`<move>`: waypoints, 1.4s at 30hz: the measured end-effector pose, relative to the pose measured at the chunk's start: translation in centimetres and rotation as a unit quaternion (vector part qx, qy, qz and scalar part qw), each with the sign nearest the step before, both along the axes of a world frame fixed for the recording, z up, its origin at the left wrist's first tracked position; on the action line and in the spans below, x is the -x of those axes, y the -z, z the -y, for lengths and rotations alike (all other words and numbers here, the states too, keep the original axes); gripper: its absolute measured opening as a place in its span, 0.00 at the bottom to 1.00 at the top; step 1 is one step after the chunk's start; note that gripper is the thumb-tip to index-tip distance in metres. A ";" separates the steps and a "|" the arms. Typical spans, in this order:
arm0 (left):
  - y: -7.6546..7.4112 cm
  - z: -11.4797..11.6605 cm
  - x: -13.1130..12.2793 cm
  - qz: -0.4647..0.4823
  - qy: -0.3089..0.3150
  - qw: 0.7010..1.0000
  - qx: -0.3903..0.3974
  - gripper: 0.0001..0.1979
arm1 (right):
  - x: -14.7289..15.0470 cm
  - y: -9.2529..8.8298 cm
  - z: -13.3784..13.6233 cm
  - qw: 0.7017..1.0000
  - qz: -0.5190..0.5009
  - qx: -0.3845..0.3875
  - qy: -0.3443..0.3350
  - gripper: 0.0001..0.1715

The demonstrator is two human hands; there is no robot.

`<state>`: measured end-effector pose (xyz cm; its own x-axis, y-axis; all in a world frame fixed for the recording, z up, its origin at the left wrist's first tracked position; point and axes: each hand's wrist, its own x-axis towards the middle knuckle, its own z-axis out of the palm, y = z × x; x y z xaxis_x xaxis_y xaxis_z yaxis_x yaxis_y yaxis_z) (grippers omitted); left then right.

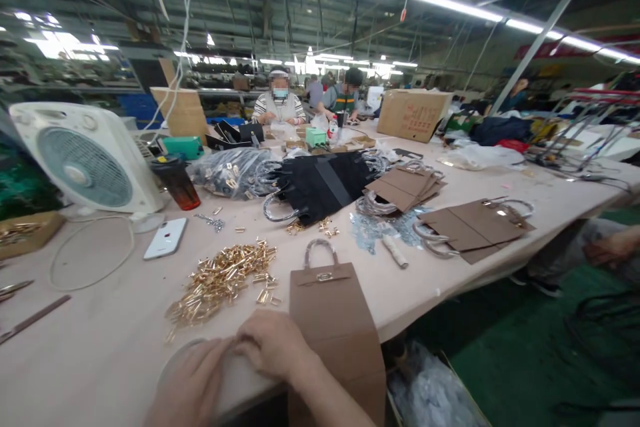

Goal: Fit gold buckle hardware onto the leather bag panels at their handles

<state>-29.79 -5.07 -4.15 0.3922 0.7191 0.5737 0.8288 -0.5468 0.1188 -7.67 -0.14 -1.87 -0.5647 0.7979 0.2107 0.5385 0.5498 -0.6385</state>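
At the table's near edge, my left hand (pixel 193 377) is blurred, with its fingers bent together. A pale, thin curved band (pixel 175 355) arcs out beside it; its kind is not clear. My right hand (pixel 273 345) is closed in a pinch, its fingertips meeting those of my left hand. Whatever lies between the fingers is hidden. Just right of my right wrist lies a brown bag panel (pixel 330 300) with a film-wrapped handle and a metal clasp, its lower part hanging over the edge. Beyond my hands spreads a heap of gold-coloured metal fittings (pixel 225 280).
Left stand a white fan (pixel 85 157), a tumbler (pixel 175 181) and a phone (pixel 166 239). Black bag panels (pixel 320 187) and brown ones (pixel 475 227) lie farther back. A white roll (pixel 395 251) rests near the right edge. Two people work across the table.
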 end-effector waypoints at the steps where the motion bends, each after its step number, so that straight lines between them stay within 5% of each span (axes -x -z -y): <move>1: -0.1 -0.1 0.1 -0.003 0.012 1.000 0.000 0.15 | 0.0 0.0 0.0 1.000 0.001 -0.005 -0.004 0.07; 11: -2.3 0.5 -1.5 0.043 -0.011 0.992 0.119 0.14 | -0.1 -0.6 0.1 0.999 -0.031 0.021 -0.016 0.05; 22: -3.0 2.0 -1.5 0.063 -0.044 0.981 0.176 0.11 | 0.2 -1.3 0.5 0.994 -0.079 0.069 -0.043 0.01; 42: -3.5 2.6 -1.5 0.103 -0.063 0.973 0.198 0.09 | 0.3 -0.8 0.3 0.987 -0.093 0.094 -0.087 0.06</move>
